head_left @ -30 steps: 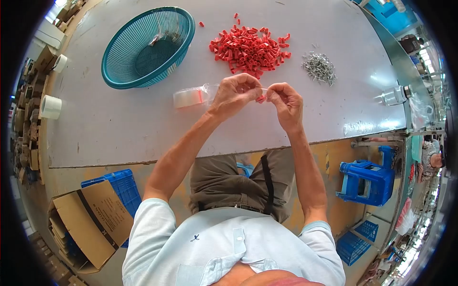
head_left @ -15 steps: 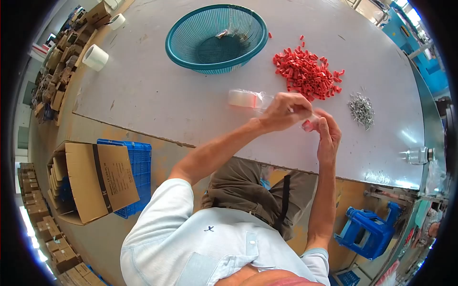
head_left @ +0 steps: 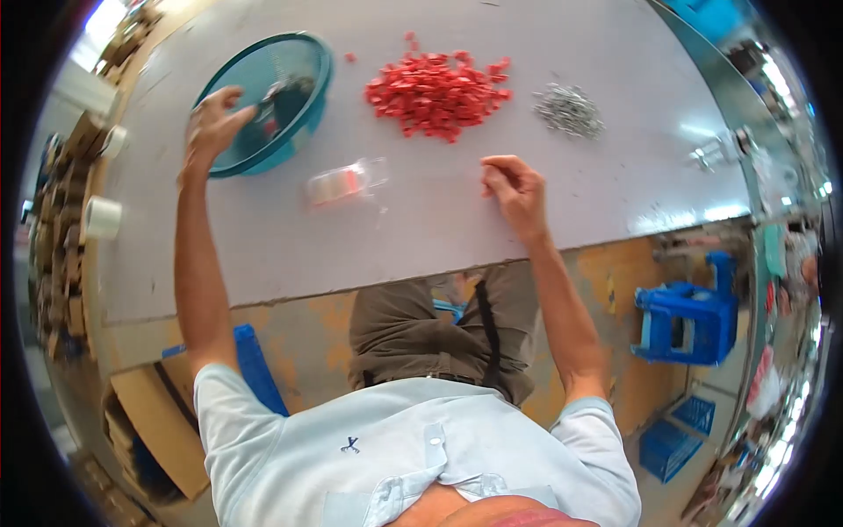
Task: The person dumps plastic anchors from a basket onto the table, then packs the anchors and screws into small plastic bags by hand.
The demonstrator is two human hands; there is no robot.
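My left hand (head_left: 213,127) is over the near left rim of the teal mesh basket (head_left: 316,97), thumb and fingers apart, with nothing plainly held. Just beyond its fingertips, inside the basket, is a small blurred packet (head_left: 270,126) with a bit of red in it. My right hand (head_left: 520,193) hovers above the table in front of the red pile, thumb pressed to the curled fingers; anything between them is hidden. A heap of small red plastic caps (head_left: 439,95) lies at the back. To its right is a pile of small silvery metal pieces (head_left: 569,111). Clear plastic bags (head_left: 338,186) lie between my hands.
White tape rolls (head_left: 104,217) stand along the table's left edge. A clear bottle-like object (head_left: 716,154) lies at the right. Below the grey table (head_left: 421,228) are a cardboard box (head_left: 162,422), a blue stool (head_left: 689,316) and a blue crate (head_left: 676,437).
My hands have separated from working together on a small red-and-clear item. The left has swung left to the basket; the right stays before the piles. The camera view has shifted.
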